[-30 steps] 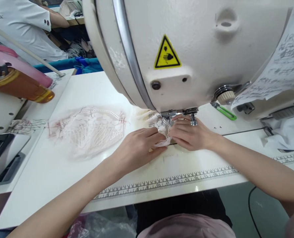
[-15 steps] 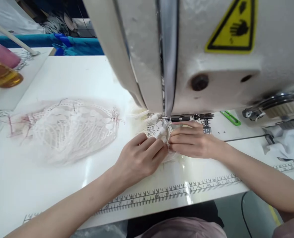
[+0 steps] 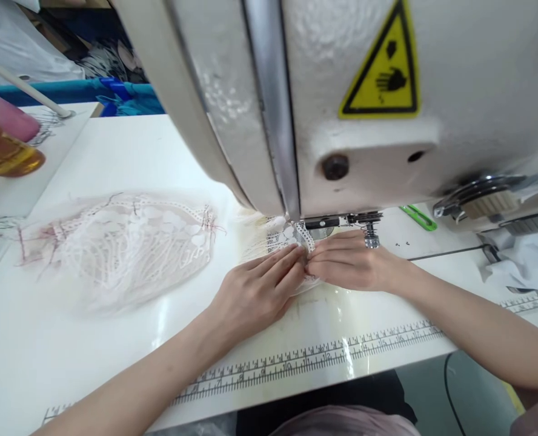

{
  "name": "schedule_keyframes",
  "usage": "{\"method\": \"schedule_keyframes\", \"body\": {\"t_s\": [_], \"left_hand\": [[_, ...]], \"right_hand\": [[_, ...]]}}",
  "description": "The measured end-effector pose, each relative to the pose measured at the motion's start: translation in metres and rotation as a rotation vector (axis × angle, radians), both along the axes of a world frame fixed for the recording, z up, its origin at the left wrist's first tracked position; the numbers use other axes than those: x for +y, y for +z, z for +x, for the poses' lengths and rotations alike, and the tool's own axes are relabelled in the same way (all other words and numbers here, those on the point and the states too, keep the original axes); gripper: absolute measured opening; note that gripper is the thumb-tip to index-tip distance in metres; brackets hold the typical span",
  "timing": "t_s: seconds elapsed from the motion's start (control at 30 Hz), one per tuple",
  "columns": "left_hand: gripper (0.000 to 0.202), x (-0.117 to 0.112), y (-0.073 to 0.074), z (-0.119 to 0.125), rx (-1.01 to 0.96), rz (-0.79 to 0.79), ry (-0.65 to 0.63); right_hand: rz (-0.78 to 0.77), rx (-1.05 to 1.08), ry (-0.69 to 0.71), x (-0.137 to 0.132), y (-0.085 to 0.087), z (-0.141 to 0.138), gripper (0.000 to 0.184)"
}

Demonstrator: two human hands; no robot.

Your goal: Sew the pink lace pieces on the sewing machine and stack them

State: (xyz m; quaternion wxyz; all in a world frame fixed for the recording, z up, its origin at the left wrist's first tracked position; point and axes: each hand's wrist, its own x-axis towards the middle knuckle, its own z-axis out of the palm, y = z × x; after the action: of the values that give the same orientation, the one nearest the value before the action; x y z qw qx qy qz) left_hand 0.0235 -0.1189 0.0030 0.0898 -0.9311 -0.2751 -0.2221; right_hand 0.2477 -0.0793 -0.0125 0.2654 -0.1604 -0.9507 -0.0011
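Under the needle end of a white sewing machine lies a small white lace piece with a scalloped, dotted edge. My left hand rests over its near side, fingers long and close together, the tips gripping the lace by the edge. From the right, my right hand pinches the same edge, its fingertips almost touching those of the left. Both thumbs are mostly hidden. The machine's dark metal bar and spring sit just above my right fingers. The needle itself cannot be made out.
Another sheer lace piece with red stitching lies flat on the left of the white table. Green thread snips lie behind my right wrist. A printed ruler follows the front edge. Pink and amber thread cones stand far left.
My left fingers have straightened from a bent grip and lie flatter on the lace. My right index finger has dropped closer to the others. The camera view has shifted slightly.
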Motion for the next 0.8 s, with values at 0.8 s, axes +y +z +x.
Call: {"method": "schedule_keyframes", "body": {"t_s": [0.8], "left_hand": [[0.020, 0.001, -0.004, 0.009, -0.028, -0.059, 0.054]], "right_hand": [[0.042, 0.000, -0.133, 0.006, 0.003, 0.005, 0.014]]}}
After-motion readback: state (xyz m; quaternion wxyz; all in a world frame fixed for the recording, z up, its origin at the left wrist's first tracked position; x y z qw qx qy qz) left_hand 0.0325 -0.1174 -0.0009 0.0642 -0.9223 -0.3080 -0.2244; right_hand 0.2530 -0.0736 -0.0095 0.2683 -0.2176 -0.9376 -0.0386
